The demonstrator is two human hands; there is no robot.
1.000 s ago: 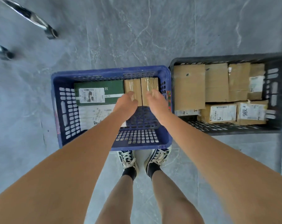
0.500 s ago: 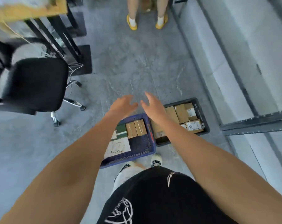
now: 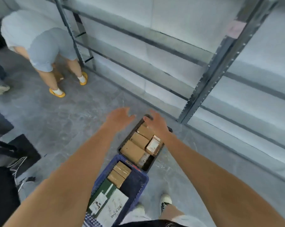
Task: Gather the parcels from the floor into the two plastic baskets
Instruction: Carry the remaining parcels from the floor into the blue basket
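Observation:
A blue plastic basket (image 3: 139,181) stands on the floor at my feet with two small brown parcels (image 3: 119,173), a green box (image 3: 106,188) and a white parcel (image 3: 113,205) inside. Beyond it sits a black plastic basket (image 3: 156,158) filled with several brown cardboard parcels (image 3: 133,150). My left hand (image 3: 119,116) hovers high above the floor, fingers spread, holding nothing. My right hand (image 3: 155,122) is raised over the black basket's far end, fingers relaxed and empty.
A grey metal shelving rack (image 3: 215,66) runs along the right and back. Another person (image 3: 40,46) in yellow shoes bends over at the upper left with a brown parcel (image 3: 58,76) between the feet. Black chair parts (image 3: 15,153) stand at the left.
My hands left the two small brown parcels in the blue basket and rose empty. My view lifted and swung right, toward the shelving rack.

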